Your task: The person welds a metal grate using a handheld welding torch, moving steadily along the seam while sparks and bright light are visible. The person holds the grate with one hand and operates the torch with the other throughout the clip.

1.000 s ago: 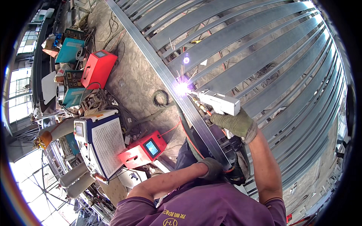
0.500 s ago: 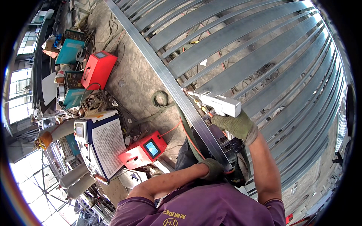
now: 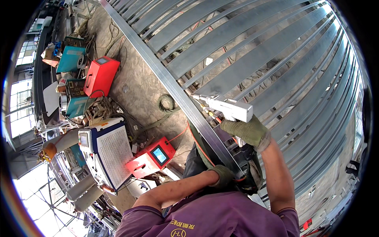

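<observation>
Nearest me, at lower centre, my left grip [image 3: 223, 177] sits beside the lower end of the metal rail [image 3: 167, 77]; I can't tell whether it closes on anything. Leaning hard there might, I judge, nudge the rail out of line. My bare forearms [image 3: 277, 173] would have no cover from heat or spatter. Right of centre, my gloved right grip [image 3: 248, 131] is wrapped around the white gun [image 3: 231, 108], whose nozzle points at the rail's inner edge mid-frame; whether it touches, I can't tell. One-handed, a wrist wobble could drag the tip off line or scrape the flat bars [image 3: 252, 63] spreading upper right. Left of the rail, the orange hose [image 3: 196, 142] could snag and tug my aim. Further left, the red box [image 3: 141, 165] could be jerked by its line.
</observation>
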Motion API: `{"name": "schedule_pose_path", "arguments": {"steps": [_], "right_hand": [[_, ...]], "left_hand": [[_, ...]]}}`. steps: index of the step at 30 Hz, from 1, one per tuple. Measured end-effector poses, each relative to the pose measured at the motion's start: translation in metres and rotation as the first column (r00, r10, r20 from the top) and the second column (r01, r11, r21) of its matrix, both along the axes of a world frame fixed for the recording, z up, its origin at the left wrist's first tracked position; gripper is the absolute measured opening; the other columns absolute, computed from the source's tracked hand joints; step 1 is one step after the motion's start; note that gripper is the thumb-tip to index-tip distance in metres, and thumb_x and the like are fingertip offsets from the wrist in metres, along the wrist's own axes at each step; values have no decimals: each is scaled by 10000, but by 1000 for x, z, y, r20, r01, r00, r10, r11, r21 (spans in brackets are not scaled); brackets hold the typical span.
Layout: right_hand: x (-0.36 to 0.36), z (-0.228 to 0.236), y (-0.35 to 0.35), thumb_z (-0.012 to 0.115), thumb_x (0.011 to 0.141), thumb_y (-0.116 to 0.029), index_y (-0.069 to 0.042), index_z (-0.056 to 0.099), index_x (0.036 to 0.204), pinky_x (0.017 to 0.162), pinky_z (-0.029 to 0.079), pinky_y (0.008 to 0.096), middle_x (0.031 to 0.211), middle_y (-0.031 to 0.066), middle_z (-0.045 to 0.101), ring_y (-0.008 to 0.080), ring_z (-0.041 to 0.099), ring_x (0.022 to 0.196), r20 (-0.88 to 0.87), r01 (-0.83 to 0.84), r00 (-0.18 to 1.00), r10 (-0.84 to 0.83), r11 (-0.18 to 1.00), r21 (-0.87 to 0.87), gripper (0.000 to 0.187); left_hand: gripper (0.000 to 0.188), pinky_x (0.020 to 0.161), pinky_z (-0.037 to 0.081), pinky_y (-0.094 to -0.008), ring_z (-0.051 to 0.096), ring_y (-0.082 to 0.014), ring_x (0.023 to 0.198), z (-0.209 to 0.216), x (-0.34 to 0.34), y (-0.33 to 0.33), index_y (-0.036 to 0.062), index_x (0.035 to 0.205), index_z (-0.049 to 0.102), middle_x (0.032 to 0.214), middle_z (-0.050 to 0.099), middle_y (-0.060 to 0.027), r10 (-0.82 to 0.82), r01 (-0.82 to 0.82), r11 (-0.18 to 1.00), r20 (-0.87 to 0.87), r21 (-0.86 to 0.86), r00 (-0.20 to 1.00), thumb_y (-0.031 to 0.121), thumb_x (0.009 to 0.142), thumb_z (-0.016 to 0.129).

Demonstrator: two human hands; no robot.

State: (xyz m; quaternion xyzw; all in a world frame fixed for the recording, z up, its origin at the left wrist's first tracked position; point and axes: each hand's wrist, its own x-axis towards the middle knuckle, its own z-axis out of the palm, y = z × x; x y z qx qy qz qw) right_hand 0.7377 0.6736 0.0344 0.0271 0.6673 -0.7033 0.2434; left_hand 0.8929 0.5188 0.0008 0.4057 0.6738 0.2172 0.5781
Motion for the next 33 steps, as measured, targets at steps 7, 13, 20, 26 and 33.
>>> {"name": "schedule_pose_path", "arguments": {"steps": [7, 13, 20, 26, 33], "right_hand": [[-8, 16, -1, 828, 900, -229, -44, 658, 1372, 664, 567, 331, 1001, 78, 769, 126, 665, 781, 200, -77, 976, 82, 997, -28, 535], [-9, 22, -1, 839, 896, -239, -45, 662, 1373, 674, 570, 313, 1036, 91, 775, 124, 671, 800, 243, -96, 966, 90, 995, 12, 545], [-7, 16, 0, 855, 885, -237, -40, 653, 1386, 686, 574, 313, 1073, 111, 777, 132, 681, 821, 260, -99, 961, 94, 995, 4, 575], [-4, 12, -1, 855, 884, -257, -38, 658, 1377, 650, 570, 314, 1026, 100, 777, 126, 676, 772, 176, -91, 981, 85, 995, 30, 574], [-2, 11, -1, 851, 879, -249, -36, 670, 1343, 592, 553, 307, 930, 81, 762, 121, 662, 693, 250, -83, 965, 75, 996, 22, 541]], "left_hand": [[250, 798, 608, -493, 758, -405, 943, 0, 3, 3, 44, 927, 810, 947, 775, -214, 21, -21, 1000, -6, -13, 1000, 232, 805, 698], [253, 800, 606, -491, 758, -402, 943, -1, 5, 2, 50, 932, 811, 949, 776, -209, 22, -22, 1000, -19, 2, 1000, 240, 814, 694], [266, 813, 605, -484, 757, -397, 954, 0, 5, 4, 45, 945, 811, 956, 777, -205, 9, -9, 1000, -7, -17, 1000, 252, 817, 705], [258, 833, 597, -489, 752, -408, 967, 6, -1, 5, 31, 973, 797, 971, 771, -220, -22, 22, 999, 25, -26, 999, 216, 840, 674], [252, 839, 592, -491, 751, -413, 960, 3, 2, 3, 26, 981, 790, 966, 769, -226, -7, 7, 1000, 29, -18, 1000, 198, 845, 666]]}}
